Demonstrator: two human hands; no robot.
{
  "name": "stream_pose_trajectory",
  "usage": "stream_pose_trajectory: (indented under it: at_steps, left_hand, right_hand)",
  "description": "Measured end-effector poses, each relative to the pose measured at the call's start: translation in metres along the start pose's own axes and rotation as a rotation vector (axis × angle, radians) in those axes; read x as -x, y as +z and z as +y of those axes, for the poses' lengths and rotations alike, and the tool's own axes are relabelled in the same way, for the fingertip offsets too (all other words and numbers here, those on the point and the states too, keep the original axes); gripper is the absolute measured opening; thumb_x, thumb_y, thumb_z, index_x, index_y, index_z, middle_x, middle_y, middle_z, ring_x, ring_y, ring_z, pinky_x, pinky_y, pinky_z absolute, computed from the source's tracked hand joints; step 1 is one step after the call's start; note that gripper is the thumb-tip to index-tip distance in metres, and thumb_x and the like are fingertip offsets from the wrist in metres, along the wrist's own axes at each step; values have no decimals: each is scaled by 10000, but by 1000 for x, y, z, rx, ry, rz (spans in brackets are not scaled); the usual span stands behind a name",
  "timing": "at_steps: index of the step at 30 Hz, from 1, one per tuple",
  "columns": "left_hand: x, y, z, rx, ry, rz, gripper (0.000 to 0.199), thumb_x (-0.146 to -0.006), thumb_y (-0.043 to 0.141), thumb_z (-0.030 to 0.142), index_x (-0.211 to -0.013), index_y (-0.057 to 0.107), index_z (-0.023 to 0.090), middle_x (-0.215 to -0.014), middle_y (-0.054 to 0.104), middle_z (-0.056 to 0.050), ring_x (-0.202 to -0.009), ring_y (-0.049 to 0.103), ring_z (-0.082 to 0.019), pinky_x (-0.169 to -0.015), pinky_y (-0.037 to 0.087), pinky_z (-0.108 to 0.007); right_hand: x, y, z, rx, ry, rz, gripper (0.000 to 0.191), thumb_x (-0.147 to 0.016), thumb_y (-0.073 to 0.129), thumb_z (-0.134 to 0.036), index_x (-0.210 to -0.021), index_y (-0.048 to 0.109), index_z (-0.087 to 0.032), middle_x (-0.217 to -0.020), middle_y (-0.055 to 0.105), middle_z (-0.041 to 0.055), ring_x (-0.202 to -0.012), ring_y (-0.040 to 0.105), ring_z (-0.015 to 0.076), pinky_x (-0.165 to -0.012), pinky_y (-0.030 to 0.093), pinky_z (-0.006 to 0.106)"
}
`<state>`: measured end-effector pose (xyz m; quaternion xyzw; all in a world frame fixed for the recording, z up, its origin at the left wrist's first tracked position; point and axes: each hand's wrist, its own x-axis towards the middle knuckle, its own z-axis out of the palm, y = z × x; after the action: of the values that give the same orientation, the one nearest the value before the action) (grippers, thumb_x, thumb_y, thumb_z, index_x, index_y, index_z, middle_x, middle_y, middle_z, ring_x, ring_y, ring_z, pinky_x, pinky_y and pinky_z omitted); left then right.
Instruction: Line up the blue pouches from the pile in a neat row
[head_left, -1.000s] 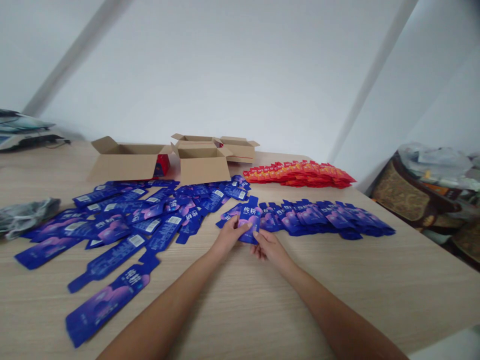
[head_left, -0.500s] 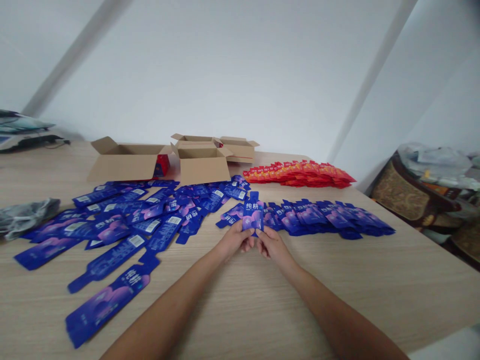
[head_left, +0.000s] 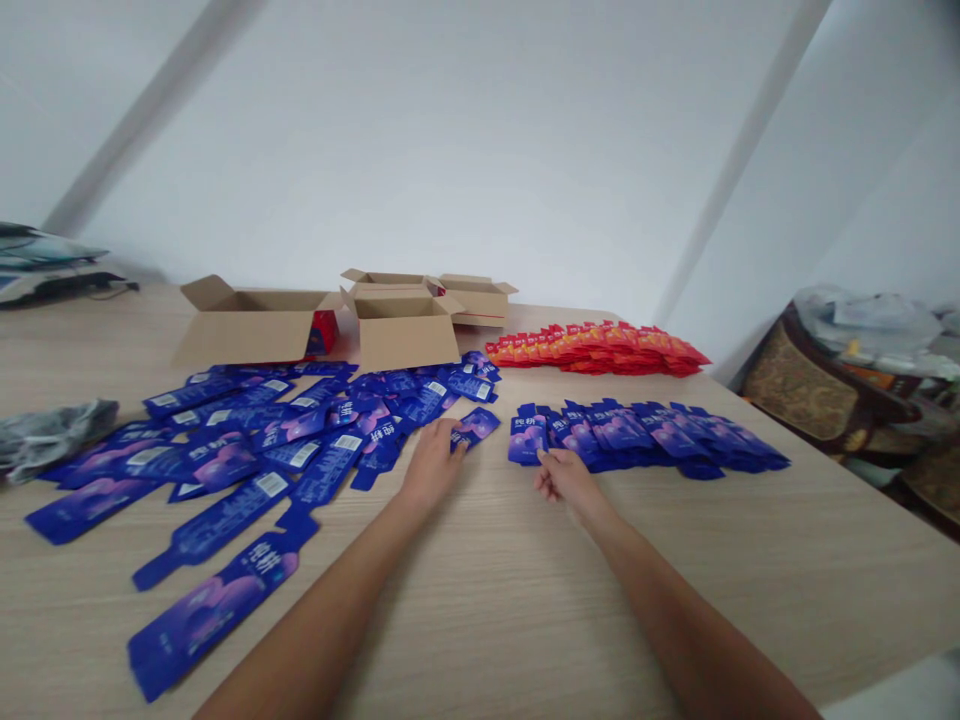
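My left hand (head_left: 433, 462) has its fingers closed on the near end of a loose blue pouch (head_left: 478, 426), which lies slanted on the table. Between thumb and fingers, my right hand (head_left: 567, 478) pinches the lower edge of another blue pouch (head_left: 527, 436), at the left end of an overlapping row of blue pouches (head_left: 622, 430). That pouch faces up, with white lettering and a pink-purple print. To the left of my hands spreads a messy heap of blue pouches (head_left: 225, 455), some with white barcode labels facing up.
Behind the row lies a stack of red pouches (head_left: 600, 348). Open cardboard boxes (head_left: 409, 335) stand at the back, and a larger one (head_left: 247, 330) is farther left. A grey plastic bag (head_left: 56, 435) rests at the left edge. Past the table's right edge is a patterned chair (head_left: 810, 390).
My hands have moved apart. The pouch both held up now lies at the row's left end under my right hand. My left hand has moved left onto the loose pouch.
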<state>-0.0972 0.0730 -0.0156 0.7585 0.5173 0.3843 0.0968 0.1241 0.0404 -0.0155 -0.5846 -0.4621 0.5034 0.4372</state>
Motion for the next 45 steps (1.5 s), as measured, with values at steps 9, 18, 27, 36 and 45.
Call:
stream_pose_trajectory:
  at_steps: [9, 18, 27, 36, 45]
  left_hand:
    - [0, -1, -11, -358, 5, -194, 480, -833, 502, 348, -1246, 464, 106, -1236, 547, -173, -1160, 481, -296, -969, 348, -408]
    - [2, -2, -5, -486, 92, -154, 365, -905, 391, 368, -1164, 550, 166, -1116, 618, -126, -1060, 530, -248, -921, 375, -359]
    - [-1, -11, -2, -627, 55, -150, 261, -892, 364, 172, -1057, 562, 129, -929, 652, -129, -945, 564, -254, -768, 439, -333]
    - [1, -9, -7, -228, -39, -72, 271, -850, 342, 101, -1029, 540, 148, -894, 652, -97, -868, 605, -205, -758, 430, -287]
    - [-2, 9, -7, 523, -144, -78, 177, -839, 427, 273, -909, 559, 177, -641, 577, 14, -568, 564, -145, -575, 454, -253]
  right_hand:
    - [3, -20, -10, 768, -167, 318, 295, -894, 391, -403, -927, 522, -141, -601, 639, 84, -497, 598, 195, -510, 456, 301]
    - [18, 22, 5, 1275, -779, -17, 411, -920, 356, -260, -1324, 436, -257, -1447, 342, 42, -1341, 238, 215, -1063, 189, 443]
    - [16, 20, 11, 1393, -606, 60, 494, -938, 267, -423, -1347, 434, -203, -1459, 314, 71, -1358, 192, 248, -1060, 152, 472]
    - [15, 16, 11, 1432, -548, 185, 516, -925, 302, -429, -1328, 464, -151, -1448, 327, 109, -1343, 211, 288, -1039, 170, 502]
    - [15, 13, 9, 1191, -697, 183, 399, -895, 377, -260, -1247, 536, -161, -1362, 451, 119, -1285, 321, 281, -1049, 170, 500]
